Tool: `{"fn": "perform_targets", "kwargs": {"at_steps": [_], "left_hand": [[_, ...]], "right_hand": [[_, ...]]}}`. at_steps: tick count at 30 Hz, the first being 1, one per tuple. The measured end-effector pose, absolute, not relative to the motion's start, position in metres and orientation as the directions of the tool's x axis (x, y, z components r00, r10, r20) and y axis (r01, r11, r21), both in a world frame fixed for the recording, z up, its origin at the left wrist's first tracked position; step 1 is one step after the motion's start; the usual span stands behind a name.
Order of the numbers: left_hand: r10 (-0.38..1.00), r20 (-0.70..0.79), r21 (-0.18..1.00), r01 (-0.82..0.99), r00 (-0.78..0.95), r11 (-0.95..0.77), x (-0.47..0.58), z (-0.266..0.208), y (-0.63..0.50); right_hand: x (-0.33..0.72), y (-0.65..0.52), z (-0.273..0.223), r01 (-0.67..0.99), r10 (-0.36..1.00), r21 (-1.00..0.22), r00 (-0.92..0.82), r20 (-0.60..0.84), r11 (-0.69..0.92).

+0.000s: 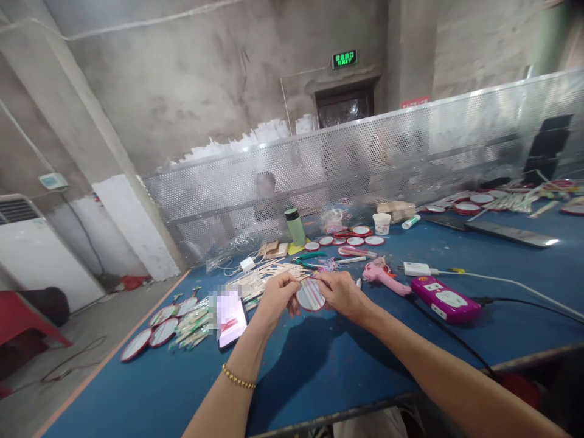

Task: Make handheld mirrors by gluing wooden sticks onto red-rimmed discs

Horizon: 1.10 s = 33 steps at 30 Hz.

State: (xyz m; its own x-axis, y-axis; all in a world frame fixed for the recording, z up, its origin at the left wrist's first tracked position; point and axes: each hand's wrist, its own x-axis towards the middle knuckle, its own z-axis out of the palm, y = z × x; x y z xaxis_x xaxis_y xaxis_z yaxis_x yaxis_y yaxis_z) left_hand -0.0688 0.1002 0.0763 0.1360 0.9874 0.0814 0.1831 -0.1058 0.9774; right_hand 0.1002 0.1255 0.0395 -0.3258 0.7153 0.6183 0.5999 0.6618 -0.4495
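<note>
My left hand (279,297) and my right hand (341,293) hold a small round red-rimmed disc (311,295) between them, above the blue table. Its pale face shows stripes, and it looks like a small mirror. The fingers of both hands are closed on its upper edge and sides, with some fingertips hidden behind it. Just beyond the hands lie many pale thin sticks (269,272), a pair of green-handled pliers (310,258) and a tangle of coloured strands (332,265). A pink glue gun (385,276) rests to the right of my right hand.
Left of my arm lie a lit phone (231,320), bagged green-ended sticks (195,325) and red-rimmed discs (163,332). A purple power strip (445,300) with cables is at the right. Behind stand a green bottle (295,228), a paper cup (381,224) and a perforated metal screen (219,182).
</note>
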Motion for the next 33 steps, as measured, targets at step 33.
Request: {"fn": "perform_targets", "kwargs": {"at_steps": [33], "left_hand": [[0.964, 0.235, 0.930, 0.262, 0.122, -0.260, -0.067, 0.079, 0.099]], "right_hand": [[0.103, 0.118, 0.051, 0.483, 0.825, -0.670, -0.299, 0.479, 0.564]]}}
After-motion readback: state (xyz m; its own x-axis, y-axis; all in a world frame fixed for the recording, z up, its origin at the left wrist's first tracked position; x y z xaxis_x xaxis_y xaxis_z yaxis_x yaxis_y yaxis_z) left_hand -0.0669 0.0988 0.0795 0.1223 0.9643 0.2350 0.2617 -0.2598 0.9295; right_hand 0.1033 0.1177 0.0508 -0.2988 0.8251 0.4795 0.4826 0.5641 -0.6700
